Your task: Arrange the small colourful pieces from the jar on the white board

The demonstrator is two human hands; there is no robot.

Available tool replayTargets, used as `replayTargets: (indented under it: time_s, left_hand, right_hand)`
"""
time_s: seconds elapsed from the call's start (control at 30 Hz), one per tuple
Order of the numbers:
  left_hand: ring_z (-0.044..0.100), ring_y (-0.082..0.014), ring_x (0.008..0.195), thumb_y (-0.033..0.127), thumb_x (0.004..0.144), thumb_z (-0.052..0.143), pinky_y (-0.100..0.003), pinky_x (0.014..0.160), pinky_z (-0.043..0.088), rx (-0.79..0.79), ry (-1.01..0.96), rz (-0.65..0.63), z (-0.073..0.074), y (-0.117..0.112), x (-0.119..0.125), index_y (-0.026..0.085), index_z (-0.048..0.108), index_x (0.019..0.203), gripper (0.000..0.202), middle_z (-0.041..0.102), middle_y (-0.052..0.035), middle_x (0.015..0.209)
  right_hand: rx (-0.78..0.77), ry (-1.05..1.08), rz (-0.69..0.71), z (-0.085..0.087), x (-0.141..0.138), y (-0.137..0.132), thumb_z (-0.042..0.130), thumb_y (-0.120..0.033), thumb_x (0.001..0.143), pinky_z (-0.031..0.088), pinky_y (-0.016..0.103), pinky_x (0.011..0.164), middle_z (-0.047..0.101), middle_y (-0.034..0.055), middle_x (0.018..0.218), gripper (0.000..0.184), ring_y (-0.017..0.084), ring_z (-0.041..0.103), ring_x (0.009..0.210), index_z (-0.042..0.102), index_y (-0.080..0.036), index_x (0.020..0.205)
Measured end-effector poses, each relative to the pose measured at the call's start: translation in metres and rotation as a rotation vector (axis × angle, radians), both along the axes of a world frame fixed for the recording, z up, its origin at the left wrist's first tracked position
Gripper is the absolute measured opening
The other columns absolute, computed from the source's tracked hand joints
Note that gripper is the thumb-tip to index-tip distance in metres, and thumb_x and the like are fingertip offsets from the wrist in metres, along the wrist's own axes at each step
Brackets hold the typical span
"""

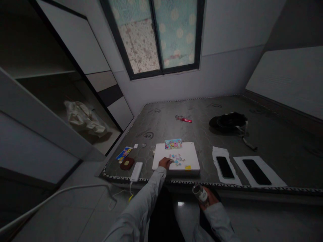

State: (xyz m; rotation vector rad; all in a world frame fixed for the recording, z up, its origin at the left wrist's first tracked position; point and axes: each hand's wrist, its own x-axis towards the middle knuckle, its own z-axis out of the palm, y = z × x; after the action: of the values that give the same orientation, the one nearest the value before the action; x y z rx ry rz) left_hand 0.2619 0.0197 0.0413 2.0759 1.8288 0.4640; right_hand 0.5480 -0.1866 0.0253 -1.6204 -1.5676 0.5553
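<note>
A white board (186,155) lies near the front edge of a grey mattress (196,114). Several small colourful puzzle pieces (177,159) are scattered on the board, and a colourful picture card (173,144) lies at its far edge. My left hand (165,163) reaches out to the board's near left part, fingers curled down onto the pieces; what they hold is hidden. Below the mattress edge, my right hand (208,198) is wrapped round a small cylindrical can (200,192), tilted with its open mouth toward me.
Two dark phones (225,167) (256,171) rest on white sheets at the right. A white power bank (136,171), a dark red case (127,163) and a colourful packet (123,153) lie at the left. A black cap (228,121) and red wrapper (184,119) lie farther back.
</note>
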Motion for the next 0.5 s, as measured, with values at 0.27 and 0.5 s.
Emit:
replayTargets:
  time_s: [0.27,0.5]
  left_hand:
    - [0.070,-0.0169,0.102,0.026,0.090,0.064,-0.029,0.094,0.054,0.016,-0.151,0.139,0.002,-0.003,-0.009,0.022,0.078,0.104,0.020,0.078,-0.0045,0.107]
    - [0.074,-0.0170,0.091,0.021,0.089,0.062,-0.030,0.084,0.060,-0.019,-0.267,0.232,0.007,0.000,-0.015,0.019,0.077,0.107,0.023,0.080,-0.0067,0.101]
  right_hand:
    - [0.032,0.027,-0.005,-0.007,0.001,0.005,0.062,-0.035,0.064,0.061,0.041,0.085,0.076,0.0109,0.112,0.056,0.033,0.073,0.104,0.065,-0.028,0.120]
    - [0.037,-0.024,0.039,-0.016,0.003,0.027,0.063,-0.035,0.067,0.062,0.035,0.083,0.076,0.0120,0.114,0.057,0.028,0.075,0.099,0.065,-0.021,0.123]
